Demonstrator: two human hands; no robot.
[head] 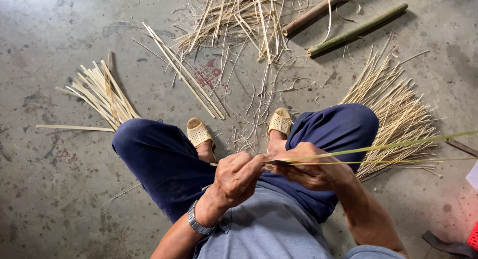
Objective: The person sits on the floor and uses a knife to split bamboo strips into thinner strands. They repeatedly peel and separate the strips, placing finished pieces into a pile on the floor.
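The person sits low over the grey concrete floor (59,199), knees apart in dark blue trousers, and both hands meet just in front of the lap. The left hand (239,177), with a metal watch at the wrist, is curled shut and pinches the near end of a long thin pale-green bamboo strip (378,148); the right hand (311,167) is closed around the same strip just beside it, the two hands touching. From there the strip runs out to the right in two thin layers that spread apart, so I judge it to be partly split, with most of its length not yet parted. A good deal looks done: a fanned heap of fine pale slivers (398,114) lies by the right knee, and a smaller bundle of flat pale bamboo slats (102,92) by the left. Two round green-brown bamboo poles (356,30) lie whole farther off, beside a tangle of straw-coloured offcuts (239,15), so stock seems left to work.
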